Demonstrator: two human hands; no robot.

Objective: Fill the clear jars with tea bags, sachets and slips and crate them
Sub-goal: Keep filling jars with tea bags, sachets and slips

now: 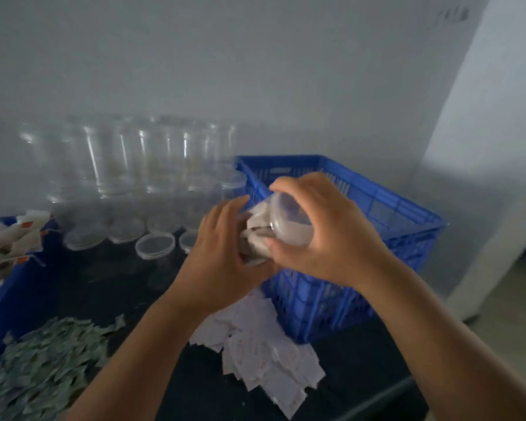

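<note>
A clear jar (257, 229) stuffed with white packets lies tilted between my hands, above the near left corner of the blue crate (377, 214). My left hand (222, 259) grips the jar's body from the left. My right hand (325, 235) curls round its clear lid (289, 220) at the right end. Pale paper slips (268, 354) lie heaped on the dark table below my hands. Greenish sachets (46, 372) pile up at the lower left. White tea bags with orange tags (9, 241) sit in a blue bin at the far left.
Stacks of empty clear jars (128, 159) stand against the white wall behind the table. Loose clear lids (155, 245) lie in front of them. The blue bin's wall (19, 296) runs along the left. A white wall corner (483, 147) rises at the right.
</note>
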